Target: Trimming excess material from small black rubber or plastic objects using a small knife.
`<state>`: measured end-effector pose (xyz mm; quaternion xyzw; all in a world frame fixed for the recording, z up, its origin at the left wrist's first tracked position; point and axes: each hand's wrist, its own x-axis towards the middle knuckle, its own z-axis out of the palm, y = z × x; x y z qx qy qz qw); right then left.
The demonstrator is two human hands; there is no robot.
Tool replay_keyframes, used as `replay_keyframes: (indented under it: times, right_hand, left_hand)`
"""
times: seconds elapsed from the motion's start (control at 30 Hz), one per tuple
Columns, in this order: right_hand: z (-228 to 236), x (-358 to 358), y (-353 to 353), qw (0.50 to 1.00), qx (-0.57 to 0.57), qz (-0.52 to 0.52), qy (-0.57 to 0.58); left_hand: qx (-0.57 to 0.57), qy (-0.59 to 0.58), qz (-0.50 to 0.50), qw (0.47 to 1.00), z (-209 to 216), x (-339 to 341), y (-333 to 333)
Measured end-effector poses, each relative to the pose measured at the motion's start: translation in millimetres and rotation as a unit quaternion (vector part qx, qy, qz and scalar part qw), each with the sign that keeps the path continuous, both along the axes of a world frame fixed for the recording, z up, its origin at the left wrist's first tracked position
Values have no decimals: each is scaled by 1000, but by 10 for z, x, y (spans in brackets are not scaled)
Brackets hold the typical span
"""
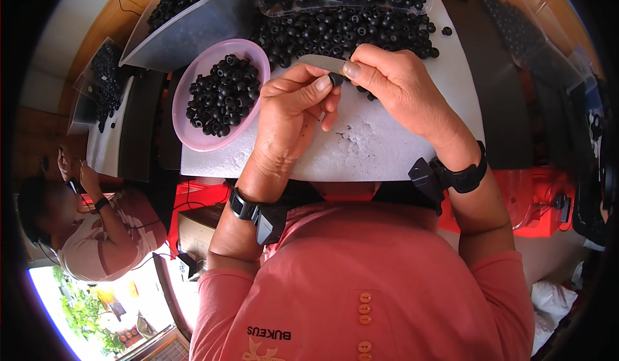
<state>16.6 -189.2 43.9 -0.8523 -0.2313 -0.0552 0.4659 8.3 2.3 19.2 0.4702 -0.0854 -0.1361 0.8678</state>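
Fingers of the left hand (287, 106) pinch a small black piece (335, 80) above the middle of the white counter (393, 151), while those of the right hand (406, 90) close on a thin grey blade (321, 62) just beside it. A pink bowl (180, 112) of similar pieces sits at the counter's left edge; a loose heap (348, 30) covers its far side.
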Motion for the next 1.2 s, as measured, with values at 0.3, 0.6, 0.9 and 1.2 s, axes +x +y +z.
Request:
replay_keyframes:
  times: [0.3, 0.6, 0.9, 1.2]
  right_hand:
    - [49, -62, 58, 999, -7, 50, -6]
    - [151, 30, -57, 969, 216, -64, 100]
    - [54, 56, -60, 980, 182, -64, 49]
    - [11, 9, -38, 985, 159, -35, 53]
  left_hand:
    - [-16, 17, 24, 999, 29, -30, 15]
    - [58, -70, -2, 996, -14, 6, -17]
    - [52, -42, 9, 998, -20, -11, -21]
    - [18, 11, 9, 1000, -43, 15, 8]
